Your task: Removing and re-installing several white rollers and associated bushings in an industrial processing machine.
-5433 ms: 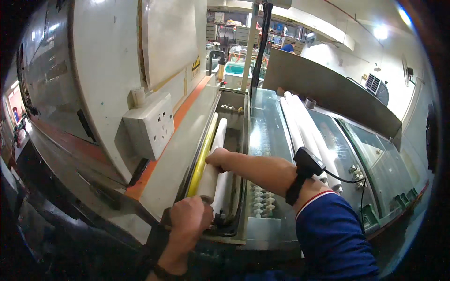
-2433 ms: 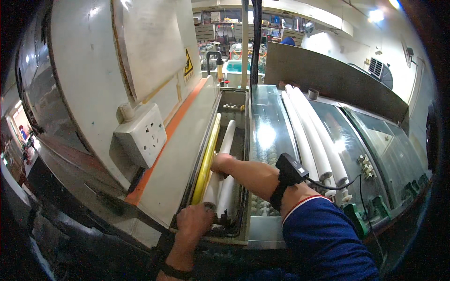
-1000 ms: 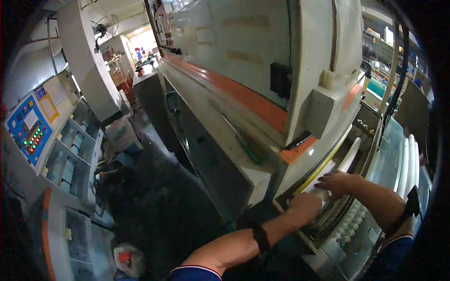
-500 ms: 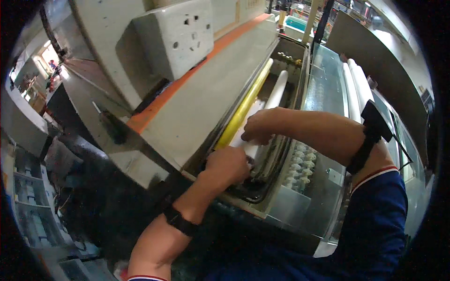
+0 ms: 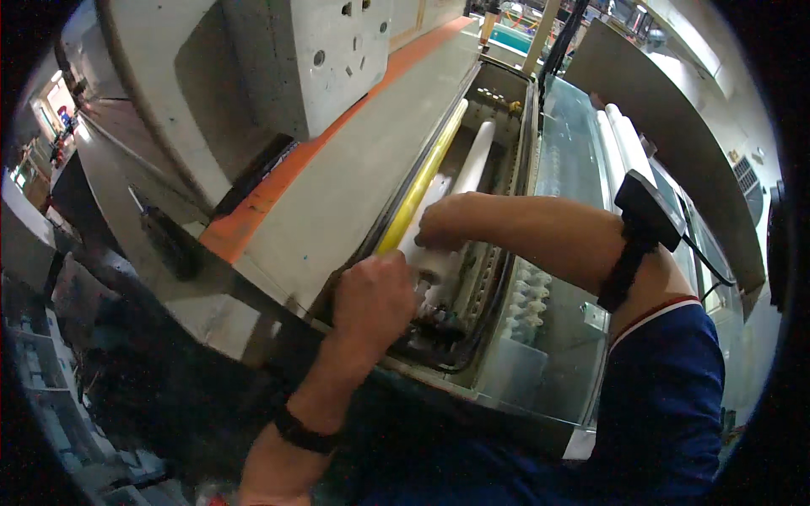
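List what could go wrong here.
Pinching: the left hand and right hand are close to the yellow tube, so fingers might get caught if it turns.

Snagging: a cable loops off the black device strapped to the right forearm, and could catch as the arm moves.

Rolling: the white tubes past that forearm lie with no strap in sight; a knock might shift them.

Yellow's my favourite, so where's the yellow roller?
In the head view, the yellow roller is just above the middle, along the left side of the trough, left of the white rollers and beyond the left hand.
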